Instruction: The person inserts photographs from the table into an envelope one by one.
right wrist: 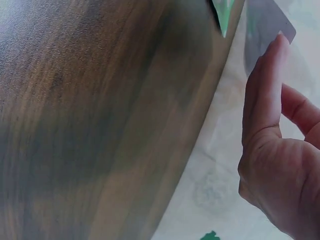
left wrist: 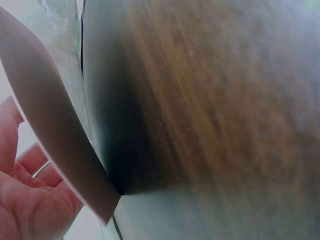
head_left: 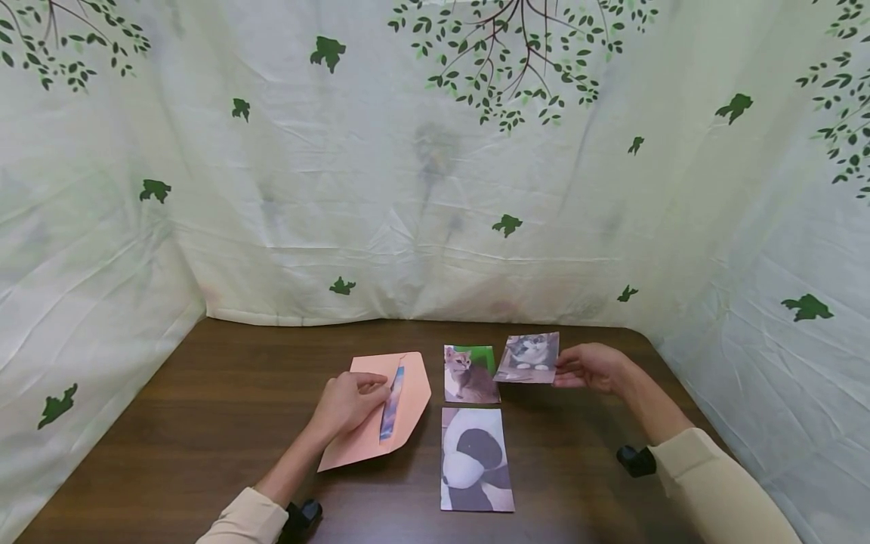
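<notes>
My left hand (head_left: 350, 404) holds a pink envelope (head_left: 411, 397) tilted over the table, left of centre. A narrow blue-purple strip (head_left: 391, 412) of something shows in the envelope's opening. In the left wrist view the plain side of the envelope hides part of the fingers. At the right, my right hand (head_left: 591, 368) pinches the edge of a photo of a grey-and-white cat (head_left: 530, 353), raised above the table. The back of this photo shows in the right wrist view, between straight fingers (right wrist: 267, 90) and the thumb.
Left of the raised photo lies a photo of a kitten (head_left: 469, 378) with a green background. Nearer to me is a larger photo of a black-and-white plush toy (head_left: 476, 468). Both lie on the dark wooden table (head_left: 224, 408). A white leaf-print curtain (head_left: 381, 174) hangs around the table.
</notes>
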`<action>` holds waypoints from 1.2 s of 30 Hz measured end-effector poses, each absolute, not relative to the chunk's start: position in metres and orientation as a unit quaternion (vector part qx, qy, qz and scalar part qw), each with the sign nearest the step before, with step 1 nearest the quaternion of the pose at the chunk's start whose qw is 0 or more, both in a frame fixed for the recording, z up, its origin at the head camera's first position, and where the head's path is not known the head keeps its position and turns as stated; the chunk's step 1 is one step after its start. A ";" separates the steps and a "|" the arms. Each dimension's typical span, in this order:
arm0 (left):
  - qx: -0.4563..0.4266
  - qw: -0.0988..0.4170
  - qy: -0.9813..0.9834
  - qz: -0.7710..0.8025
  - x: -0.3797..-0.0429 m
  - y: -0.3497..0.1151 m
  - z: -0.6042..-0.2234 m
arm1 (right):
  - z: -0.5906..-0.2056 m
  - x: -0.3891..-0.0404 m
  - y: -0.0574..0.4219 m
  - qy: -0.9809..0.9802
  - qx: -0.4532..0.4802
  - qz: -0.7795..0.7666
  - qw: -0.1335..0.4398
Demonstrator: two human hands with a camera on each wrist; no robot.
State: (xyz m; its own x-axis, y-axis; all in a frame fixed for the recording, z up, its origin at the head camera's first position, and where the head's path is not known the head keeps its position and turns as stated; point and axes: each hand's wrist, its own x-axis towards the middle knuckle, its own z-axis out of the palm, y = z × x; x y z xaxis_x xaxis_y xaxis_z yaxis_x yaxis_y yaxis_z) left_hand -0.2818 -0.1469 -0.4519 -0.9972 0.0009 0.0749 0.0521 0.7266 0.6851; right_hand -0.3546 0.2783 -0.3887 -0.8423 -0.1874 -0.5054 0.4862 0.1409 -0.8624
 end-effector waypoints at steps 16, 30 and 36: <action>-0.015 0.036 -0.931 -0.363 -0.280 -0.146 -0.450 | -0.377 -0.350 0.256 0.734 0.034 -0.618 0.280; -0.015 0.039 -0.928 -0.369 -0.282 -0.146 -0.452 | -0.373 -0.346 0.219 0.735 -0.003 -0.607 0.302; -0.017 0.041 -0.928 -0.371 -0.282 -0.147 -0.454 | -0.374 -0.346 0.204 0.733 -0.019 -0.603 0.315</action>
